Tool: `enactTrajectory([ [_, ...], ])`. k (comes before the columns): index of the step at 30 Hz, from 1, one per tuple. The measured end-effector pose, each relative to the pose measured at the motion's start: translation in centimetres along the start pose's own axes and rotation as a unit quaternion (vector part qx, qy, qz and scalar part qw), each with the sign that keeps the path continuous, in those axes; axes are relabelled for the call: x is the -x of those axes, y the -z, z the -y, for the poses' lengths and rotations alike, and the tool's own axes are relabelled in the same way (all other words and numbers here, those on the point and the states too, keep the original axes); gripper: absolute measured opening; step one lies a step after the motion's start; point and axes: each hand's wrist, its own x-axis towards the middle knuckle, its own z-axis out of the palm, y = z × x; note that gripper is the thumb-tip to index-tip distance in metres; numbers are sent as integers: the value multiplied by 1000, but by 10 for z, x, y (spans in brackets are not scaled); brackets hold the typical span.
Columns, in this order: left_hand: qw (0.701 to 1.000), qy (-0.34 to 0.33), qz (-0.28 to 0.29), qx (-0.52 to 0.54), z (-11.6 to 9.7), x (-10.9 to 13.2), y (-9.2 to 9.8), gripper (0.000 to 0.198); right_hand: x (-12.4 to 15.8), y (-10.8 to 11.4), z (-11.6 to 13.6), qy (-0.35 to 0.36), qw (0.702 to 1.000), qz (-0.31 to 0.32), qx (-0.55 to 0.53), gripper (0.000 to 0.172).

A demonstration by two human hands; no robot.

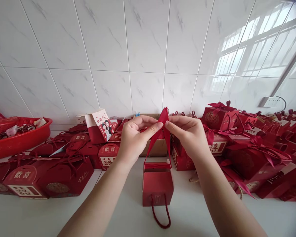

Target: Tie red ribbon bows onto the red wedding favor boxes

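Note:
Between my two hands, above the counter, a dark red ribbon (164,119) is pinched near its ends. My left hand (135,136) closes thumb and fingers on it from the left, and my right hand (189,135) does the same from the right. The ribbon's two strands run down to a small red gift box (158,184) standing on the counter. A twisted red rope handle (161,225) hangs off the near side of that box. Part of a brown cardboard box (154,148) shows behind the ribbon.
Several red gift boxes (61,179) with gold and white print crowd the left. More ribboned boxes (220,117) are piled along the right. A red plastic basket (43,131) of sweets stands far left. The white counter (128,210) meets a tiled wall (108,39) with a power socket (269,102).

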Motion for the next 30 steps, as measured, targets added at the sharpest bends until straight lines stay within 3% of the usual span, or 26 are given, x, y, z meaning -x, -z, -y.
enactTrajectory([
  [7, 1000, 14, 20, -10, -4, 0, 0, 21, 3, 4, 5, 4, 998, 42, 38, 17],
  [13, 1000, 15, -6, -12, -7, -1, -5, 23, 3, 4, 12, 18, 995, 54, 84, 18],
  [18, 997, -41, 0, -70, -6, 2, -7, 21, -1, 2, 6, -11, 999, 38, 36, 22],
  [21, 993, -45, 19, -106, -1, 12, 3, 27, -3, 3, 0, -51, 998, 29, -16, 21],
  [27, 971, 91, 139, -169, 30, 48, 45, 45, -1, 2, 1, -52, 998, 13, -26, 24],
  [30, 952, 134, 173, -214, 49, 66, 51, 53, -1, -1, 4, -40, 999, 10, -20, 25],
])
